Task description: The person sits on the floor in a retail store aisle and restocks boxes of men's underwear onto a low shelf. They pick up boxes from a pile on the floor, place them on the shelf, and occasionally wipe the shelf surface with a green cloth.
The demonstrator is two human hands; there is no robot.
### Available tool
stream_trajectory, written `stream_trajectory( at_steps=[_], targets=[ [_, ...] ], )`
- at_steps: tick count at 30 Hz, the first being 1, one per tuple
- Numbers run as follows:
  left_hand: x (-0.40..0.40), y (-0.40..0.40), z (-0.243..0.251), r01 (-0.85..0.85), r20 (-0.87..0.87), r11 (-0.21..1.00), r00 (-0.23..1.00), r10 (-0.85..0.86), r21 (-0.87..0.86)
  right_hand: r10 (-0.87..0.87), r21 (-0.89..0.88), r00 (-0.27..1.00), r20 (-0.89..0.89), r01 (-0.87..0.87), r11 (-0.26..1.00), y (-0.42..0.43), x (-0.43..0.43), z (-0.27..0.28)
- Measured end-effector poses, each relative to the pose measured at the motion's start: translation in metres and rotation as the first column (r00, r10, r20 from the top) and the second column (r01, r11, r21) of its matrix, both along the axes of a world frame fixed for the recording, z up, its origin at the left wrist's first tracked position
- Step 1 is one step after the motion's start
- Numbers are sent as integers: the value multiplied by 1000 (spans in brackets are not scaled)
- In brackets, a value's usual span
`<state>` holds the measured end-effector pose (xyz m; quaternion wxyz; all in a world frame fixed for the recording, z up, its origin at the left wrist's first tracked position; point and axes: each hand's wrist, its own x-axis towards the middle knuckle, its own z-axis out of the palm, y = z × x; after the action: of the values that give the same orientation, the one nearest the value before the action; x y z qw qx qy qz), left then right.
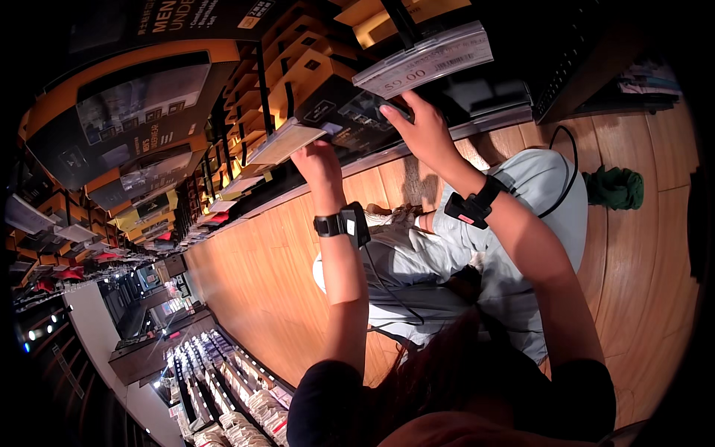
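My left hand reaches up to the near end of a price tag holder on a shop rack, its fingertips partly hidden behind the holder. To the right, my right hand is raised beside a black and orange underwear box, thumb and forefinger apart just under a second price tag holder. Whether its fingertips touch the box is not clear. The box hangs low on the rack between my two hands. Each wrist wears a black strap with a small device.
More boxed underwear hangs on hooks at the left. A low ledge runs along the rack's base. A dark green cloth bundle lies on the wooden floor beside my knee. Black cables trail from the wrist devices.
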<state>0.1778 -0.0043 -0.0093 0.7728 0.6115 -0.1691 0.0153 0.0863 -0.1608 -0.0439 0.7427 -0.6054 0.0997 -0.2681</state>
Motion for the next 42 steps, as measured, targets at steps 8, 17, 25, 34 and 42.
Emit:
stream_trajectory(
  at_steps=[8, 17, 25, 34, 42],
  targets=[
    [10, -22, -7, -108, -1, 981, 994, 110, 161, -30, -283, 992, -121, -6, 959, 0, 3, -12],
    [-5, 19, -40, 66, -225, 867, 973, 54, 494, -67, -424, 915, -399, -119, 898, 12, 10, -29],
    [-115, 142, 34, -141, -355, 950, 904, 239, 279, 57, -425, 884, -465, -280, 861, 4, 12, -56],
    [-278, 405, -91, -496, -353, 395, 182, 918, 773, 143, -466, 853, -502, -407, 786, 16, -8, -59],
    [-333, 410, -196, -522, -789, 677, 13, 614, 518, 302, -227, 766, -567, -498, 837, 12, -12, -83]
  ],
)
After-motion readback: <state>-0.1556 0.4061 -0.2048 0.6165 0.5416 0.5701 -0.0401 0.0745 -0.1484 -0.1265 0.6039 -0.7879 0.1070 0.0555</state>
